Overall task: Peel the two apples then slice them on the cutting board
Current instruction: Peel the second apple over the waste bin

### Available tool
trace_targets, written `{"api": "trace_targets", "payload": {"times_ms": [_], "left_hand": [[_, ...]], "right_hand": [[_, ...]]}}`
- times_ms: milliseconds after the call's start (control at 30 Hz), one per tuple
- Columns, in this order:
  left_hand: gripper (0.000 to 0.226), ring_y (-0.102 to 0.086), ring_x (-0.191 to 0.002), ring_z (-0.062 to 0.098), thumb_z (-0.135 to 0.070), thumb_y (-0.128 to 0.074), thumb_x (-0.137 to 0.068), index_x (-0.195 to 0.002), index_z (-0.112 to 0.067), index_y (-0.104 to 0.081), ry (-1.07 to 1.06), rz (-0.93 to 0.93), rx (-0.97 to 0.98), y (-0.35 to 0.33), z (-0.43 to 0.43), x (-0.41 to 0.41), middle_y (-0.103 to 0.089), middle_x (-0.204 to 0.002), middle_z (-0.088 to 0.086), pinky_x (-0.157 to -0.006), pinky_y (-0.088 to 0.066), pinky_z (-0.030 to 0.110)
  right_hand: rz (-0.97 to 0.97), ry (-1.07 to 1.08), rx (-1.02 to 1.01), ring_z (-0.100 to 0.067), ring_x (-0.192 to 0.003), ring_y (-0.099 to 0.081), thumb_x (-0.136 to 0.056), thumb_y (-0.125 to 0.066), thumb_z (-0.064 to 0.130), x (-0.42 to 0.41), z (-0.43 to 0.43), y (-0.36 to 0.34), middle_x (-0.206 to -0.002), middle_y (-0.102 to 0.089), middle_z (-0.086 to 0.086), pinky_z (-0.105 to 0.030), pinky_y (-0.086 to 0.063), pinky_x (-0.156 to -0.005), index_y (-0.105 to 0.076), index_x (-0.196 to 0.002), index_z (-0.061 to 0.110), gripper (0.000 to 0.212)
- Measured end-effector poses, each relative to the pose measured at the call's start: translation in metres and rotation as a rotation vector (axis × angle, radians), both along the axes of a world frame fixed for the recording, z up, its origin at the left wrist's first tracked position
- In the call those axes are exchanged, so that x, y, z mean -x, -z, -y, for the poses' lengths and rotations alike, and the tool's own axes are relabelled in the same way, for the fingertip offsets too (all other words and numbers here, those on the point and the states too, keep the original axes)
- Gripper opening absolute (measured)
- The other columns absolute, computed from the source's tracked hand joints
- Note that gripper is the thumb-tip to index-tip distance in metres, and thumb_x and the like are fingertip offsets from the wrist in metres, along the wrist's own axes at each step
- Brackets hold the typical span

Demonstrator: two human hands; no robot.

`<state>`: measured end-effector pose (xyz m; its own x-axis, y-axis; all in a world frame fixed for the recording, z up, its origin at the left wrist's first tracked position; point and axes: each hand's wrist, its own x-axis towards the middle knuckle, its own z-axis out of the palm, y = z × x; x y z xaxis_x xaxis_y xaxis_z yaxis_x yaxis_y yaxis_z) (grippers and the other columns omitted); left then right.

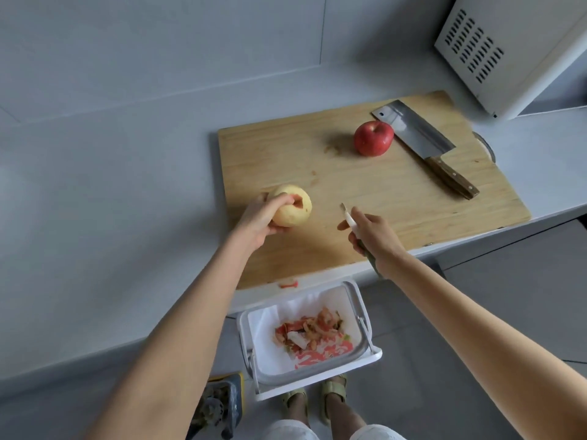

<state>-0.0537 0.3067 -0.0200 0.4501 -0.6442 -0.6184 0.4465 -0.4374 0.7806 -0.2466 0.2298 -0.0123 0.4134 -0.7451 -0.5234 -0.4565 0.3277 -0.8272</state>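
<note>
Over the near left part of the wooden cutting board, the left hand curls round a mostly peeled apple with a little red skin left at its top; over the board's near middle, the right hand grips a peeler, its blade apart from the fruit. A whole red apple sits on the board's far side, just beside a cleaver; below the board's near edge, a white bin holds peelings.

You have two apples here: one nearly peeled apple and one red apple. Count one cutting board, one cleaver, one peeler, one bin of peelings, one loose peel strip on the surface, one microwave, and two hands: left hand, right hand.
</note>
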Motion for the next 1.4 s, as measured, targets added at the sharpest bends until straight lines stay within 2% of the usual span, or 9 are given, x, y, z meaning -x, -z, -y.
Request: {"api": "trace_targets", "payload": {"times_ms": [167,333,433,633,767,933,1100,1233,1400], "left_hand": [[0.050,-0.060,-0.092,0.018,-0.028,-0.076,-0.073,-0.114,-0.008,-0.056,-0.039,0.137,-0.080,0.000,0.045,-0.005,-0.056,-0.115,0.008,-0.050,-0.055,0.028],[0.050,-0.062,-0.086,0.021,-0.030,-0.079,-0.071,-0.103,-0.007,-0.048,-0.031,0.284,-0.124,0.001,0.076,-0.009,-0.054,-0.110,0.009,-0.052,-0.058,0.032],[0.058,-0.062,-0.089,0.022,-0.035,-0.073,-0.078,-0.121,-0.004,-0.048,0.086,0.436,-0.190,0.004,0.081,-0.018,-0.053,-0.114,0.007,-0.053,-0.058,0.031],[0.045,-0.060,-0.101,0.020,-0.031,-0.066,-0.088,-0.123,-0.005,-0.057,0.217,0.498,-0.197,0.011,0.067,-0.037,-0.059,-0.118,0.009,-0.067,-0.059,0.029],[0.058,-0.057,-0.106,0.019,-0.041,-0.067,-0.085,-0.131,-0.011,-0.050,0.192,0.578,-0.189,0.010,0.058,-0.038,-0.055,-0.124,0.003,-0.080,-0.056,0.034],[0.013,-0.063,-0.094,0.022,-0.024,-0.064,-0.085,-0.096,-0.018,-0.062,-0.066,0.827,-0.170,0.001,0.048,-0.034,-0.063,-0.095,-0.002,-0.084,-0.053,0.038],[0.013,-0.066,-0.064,0.008,-0.027,-0.068,-0.084,-0.092,-0.017,-0.067,0.045,0.511,-0.013,-0.021,0.021,0.002,-0.069,-0.083,0.001,-0.068,-0.058,0.029],[0.055,-0.069,-0.084,0.026,-0.052,-0.075,-0.065,-0.104,-0.013,-0.066,0.237,-0.060,0.004,-0.044,-0.015,0.030,-0.069,-0.101,0.014,-0.079,-0.058,0.043],[0.060,-0.067,-0.096,0.036,-0.050,-0.082,-0.058,-0.104,-0.014,-0.071,0.255,-0.602,0.045,-0.036,-0.071,0.052,-0.069,-0.108,0.017,-0.069,-0.056,0.046]], "right_hand": [[-0.034,0.080,-0.109,-0.011,-0.054,-0.039,-0.080,-0.041,0.073,-0.005,0.052,-0.007,-0.066,-0.047,0.000,-0.025,-0.035,-0.051,-0.060,-0.096,0.014,0.064],[-0.291,0.031,0.444,0.000,-0.060,-0.050,-0.070,-0.074,0.051,-0.011,0.109,-0.013,-0.100,-0.056,0.005,-0.024,-0.032,-0.052,-0.050,-0.107,0.016,0.056],[-0.544,-0.015,0.718,-0.017,-0.082,-0.056,-0.070,-0.076,0.047,-0.021,0.143,-0.018,-0.110,-0.058,-0.009,-0.028,-0.036,-0.061,-0.047,-0.121,0.012,0.069],[-0.798,-0.360,0.809,-0.032,-0.103,-0.057,-0.070,-0.074,0.055,-0.053,0.185,-0.011,-0.126,-0.046,-0.015,-0.035,-0.045,-0.070,-0.021,-0.145,0.025,0.097],[-0.820,-0.401,0.818,-0.028,-0.097,-0.058,-0.070,-0.074,0.055,-0.057,0.199,0.001,-0.117,-0.057,-0.011,-0.034,-0.046,-0.071,-0.032,-0.139,0.025,0.085],[-0.739,-0.360,0.818,-0.028,-0.094,-0.058,-0.065,-0.076,0.055,-0.056,0.175,0.000,-0.113,-0.056,-0.011,-0.034,-0.045,-0.070,-0.043,-0.128,0.026,0.078],[-0.432,-0.415,0.763,-0.021,-0.086,-0.058,-0.060,-0.079,0.053,-0.031,0.090,-0.015,-0.112,-0.058,-0.003,-0.029,-0.045,-0.066,-0.042,-0.130,0.029,0.083],[-0.128,-0.490,0.777,-0.013,-0.091,-0.060,-0.054,-0.083,0.050,0.002,0.011,-0.031,-0.114,-0.057,0.006,-0.027,-0.048,-0.070,-0.047,-0.129,0.031,0.085],[0.147,-0.677,0.571,0.000,-0.108,-0.053,-0.055,-0.088,0.042,0.024,-0.047,-0.040,-0.121,-0.052,0.012,-0.022,-0.047,-0.091,-0.046,-0.133,0.032,0.089]]}}
